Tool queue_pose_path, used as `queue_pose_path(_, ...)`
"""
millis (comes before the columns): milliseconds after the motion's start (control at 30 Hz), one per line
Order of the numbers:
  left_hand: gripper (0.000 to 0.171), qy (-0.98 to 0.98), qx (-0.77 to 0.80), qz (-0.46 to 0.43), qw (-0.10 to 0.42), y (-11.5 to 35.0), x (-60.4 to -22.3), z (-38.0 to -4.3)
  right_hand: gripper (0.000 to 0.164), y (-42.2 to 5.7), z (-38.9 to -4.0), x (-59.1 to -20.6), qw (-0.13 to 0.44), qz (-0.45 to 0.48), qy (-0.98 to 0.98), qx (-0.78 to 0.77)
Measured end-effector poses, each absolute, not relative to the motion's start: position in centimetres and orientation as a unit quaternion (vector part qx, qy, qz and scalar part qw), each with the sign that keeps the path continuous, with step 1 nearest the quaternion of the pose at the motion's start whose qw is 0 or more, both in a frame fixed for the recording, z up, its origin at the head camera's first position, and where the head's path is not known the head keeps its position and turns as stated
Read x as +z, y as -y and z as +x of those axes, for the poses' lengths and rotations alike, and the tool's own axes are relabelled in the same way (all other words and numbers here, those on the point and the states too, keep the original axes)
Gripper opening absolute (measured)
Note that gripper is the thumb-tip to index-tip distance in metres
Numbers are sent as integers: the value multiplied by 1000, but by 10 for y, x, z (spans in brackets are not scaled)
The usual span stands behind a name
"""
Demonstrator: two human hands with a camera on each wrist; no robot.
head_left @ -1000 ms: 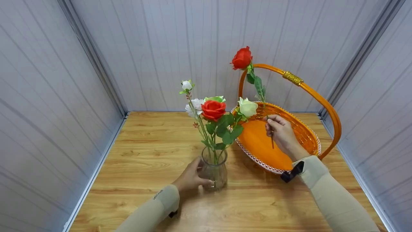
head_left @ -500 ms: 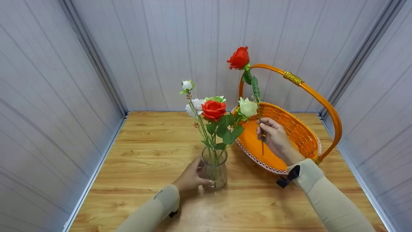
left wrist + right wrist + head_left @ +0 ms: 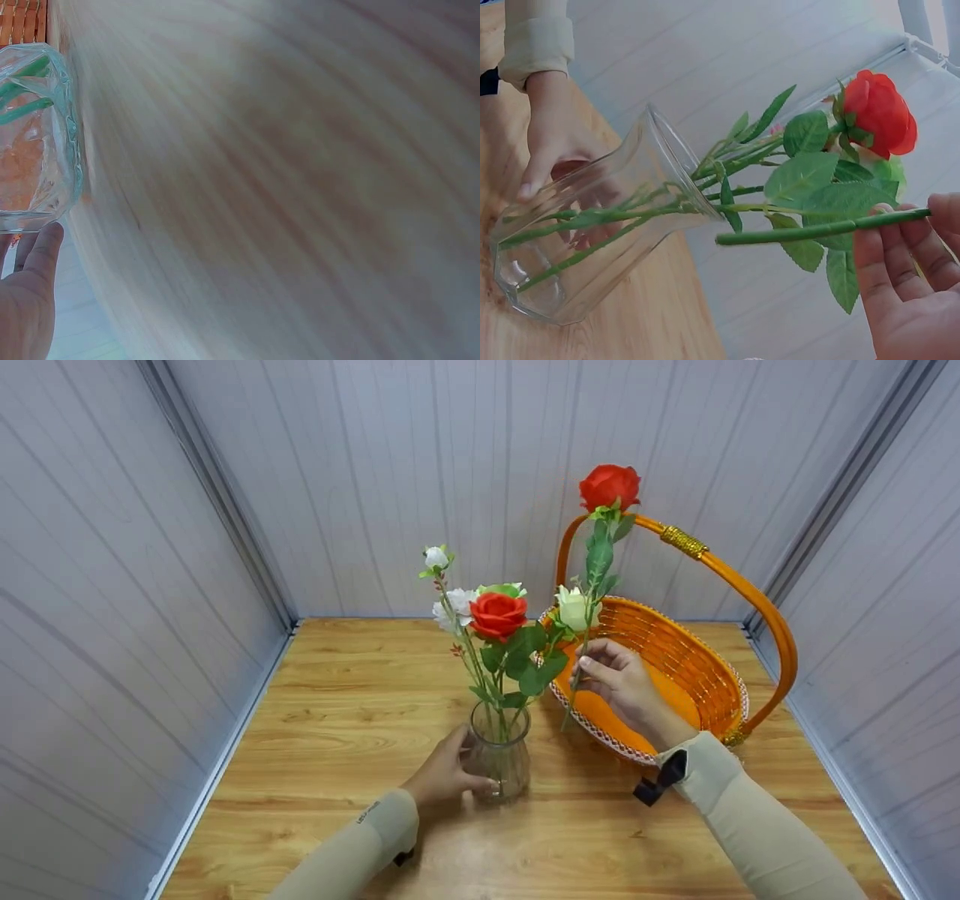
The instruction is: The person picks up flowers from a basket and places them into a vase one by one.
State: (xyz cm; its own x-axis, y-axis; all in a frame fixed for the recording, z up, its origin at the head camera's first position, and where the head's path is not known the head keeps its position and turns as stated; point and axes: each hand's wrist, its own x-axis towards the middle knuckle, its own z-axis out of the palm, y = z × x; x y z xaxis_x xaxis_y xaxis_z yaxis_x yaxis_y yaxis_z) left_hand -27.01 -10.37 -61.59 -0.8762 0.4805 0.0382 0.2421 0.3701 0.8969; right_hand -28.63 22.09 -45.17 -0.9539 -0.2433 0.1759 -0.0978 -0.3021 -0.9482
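A clear glass vase (image 3: 511,769) stands upright on the wooden table, and my left hand (image 3: 445,771) holds its left side, thumb in front and fingers behind. In it are a red rose (image 3: 498,616), white flowers (image 3: 452,610) and a cream rose (image 3: 576,609) leaning right. My right hand (image 3: 619,684) pinches the stem of another red rose (image 3: 610,487) between thumb and fingers, bloom up. In the right wrist view the cut end of that green stem (image 3: 780,234) lies near the vase mouth in the picture, apart from the rim. The left wrist view shows fingertips (image 3: 46,244) against the glass.
An orange woven basket (image 3: 697,675) with a tall arched handle (image 3: 765,611) stands right of the vase, behind my right hand. Pale panelled walls (image 3: 360,487) enclose the wooden table (image 3: 337,720) at the back and both sides.
My right hand has moved left and slightly toward me with the rose, from over the basket toward the vase. The bloom has swung to the right. My left hand and the vase have stayed put.
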Motion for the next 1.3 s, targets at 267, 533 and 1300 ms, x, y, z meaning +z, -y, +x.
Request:
queue_pose_path(267, 82, -820, 515, 221, 117, 104, -616, -271, 15, -206, -282, -449, 32, -178, -611, -771)
queue_pose_path(533, 72, -821, 514, 219, 120, 105, -615, -269, 11, -190, -277, -445, 17, -180, -651, -738)
queue_pose_path(1300, 82, -815, 518, 235, 111, 104, -613, -269, 30, -160, -270, -464, 15, -216, -750, -624)
